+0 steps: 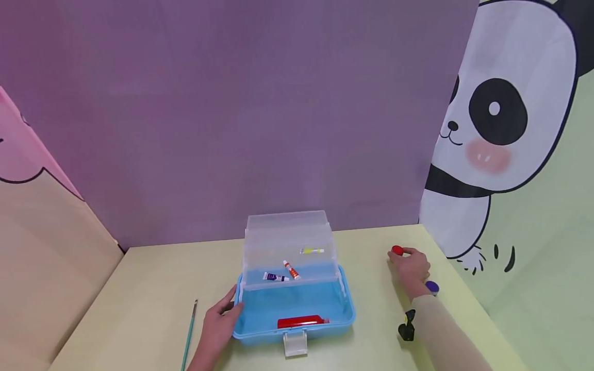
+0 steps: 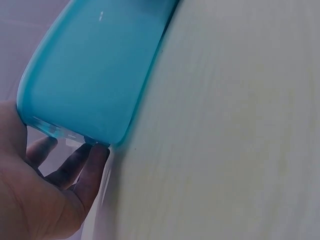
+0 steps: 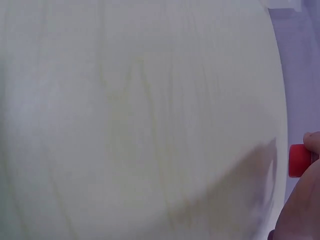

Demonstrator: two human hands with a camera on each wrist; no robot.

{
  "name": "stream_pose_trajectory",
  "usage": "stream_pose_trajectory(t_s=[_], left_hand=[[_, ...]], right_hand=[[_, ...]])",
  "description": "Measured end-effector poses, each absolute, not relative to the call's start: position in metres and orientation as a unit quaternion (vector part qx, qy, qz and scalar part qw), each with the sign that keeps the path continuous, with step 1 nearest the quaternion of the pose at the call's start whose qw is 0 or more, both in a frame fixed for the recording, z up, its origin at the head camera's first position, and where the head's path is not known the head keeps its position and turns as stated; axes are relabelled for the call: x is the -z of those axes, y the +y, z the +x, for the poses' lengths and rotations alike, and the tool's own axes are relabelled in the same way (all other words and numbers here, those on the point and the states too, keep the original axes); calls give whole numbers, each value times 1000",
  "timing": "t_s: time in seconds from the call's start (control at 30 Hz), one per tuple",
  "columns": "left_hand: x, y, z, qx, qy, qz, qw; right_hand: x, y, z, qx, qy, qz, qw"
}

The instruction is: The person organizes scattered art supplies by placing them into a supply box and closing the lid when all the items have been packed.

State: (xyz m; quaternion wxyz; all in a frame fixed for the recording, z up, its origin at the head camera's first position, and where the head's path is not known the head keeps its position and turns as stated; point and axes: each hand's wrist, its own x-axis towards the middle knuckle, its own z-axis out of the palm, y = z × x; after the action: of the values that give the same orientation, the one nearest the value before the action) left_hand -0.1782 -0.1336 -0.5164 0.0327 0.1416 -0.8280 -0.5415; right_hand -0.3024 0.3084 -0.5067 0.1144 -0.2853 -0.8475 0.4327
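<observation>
My left hand [image 1: 219, 322] grips the left end of a light blue plastic box [image 1: 252, 340], thumb at the rim. Up close in the left wrist view, the fingers [image 2: 92, 175] reach against the box's end wall. Its translucent lid [image 1: 287, 221] stands open at the back. On the lid lie a yellow paint tube [image 1: 312, 251], an orange-red tube [image 1: 291, 270] and a purple tube [image 1: 276, 277]. A red bottle [image 1: 300, 322] lies inside the box. At the far right of the table, my right hand [image 1: 410, 265] pinches a small red-topped jar [image 1: 397, 250].
A small purple-lidded jar [image 1: 432, 287] stands beside my right wrist. Nearer me, by the sleeve, is a small black object [image 1: 407, 327] with a yellow patch. A teal-handled paintbrush [image 1: 189, 335] lies left of the box. A purple wall [image 1: 278, 113] rises behind the table.
</observation>
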Motion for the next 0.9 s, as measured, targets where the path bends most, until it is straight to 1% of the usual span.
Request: stream_pose_trajectory(t_s=[0.07,0.17,0.23,0.37,0.63,0.8,0.9], left_hand=[[520,-133,-176,542,-826,149,29],[523,-131,-177,550,-822,146,29],[524,-129,-179,551,-821,145,29],[522,-128,-181,552,-820,150,27],[519,-137,-174,547,-821,163,17],[518,-137,-175,545,-824,158,10],[516,-135,-178,544,-824,157,11]], right_hand=[[508,308,-301,-432,-850,-278,117],[505,308,-302,-434,-852,-259,137],[500,308,-304,-439,-852,-244,150],[487,303,-307,-454,-851,-212,155],[476,283,-301,-506,-837,-174,112],[467,275,-296,-530,-826,-148,122],[457,272,-292,-537,-824,-138,117]])
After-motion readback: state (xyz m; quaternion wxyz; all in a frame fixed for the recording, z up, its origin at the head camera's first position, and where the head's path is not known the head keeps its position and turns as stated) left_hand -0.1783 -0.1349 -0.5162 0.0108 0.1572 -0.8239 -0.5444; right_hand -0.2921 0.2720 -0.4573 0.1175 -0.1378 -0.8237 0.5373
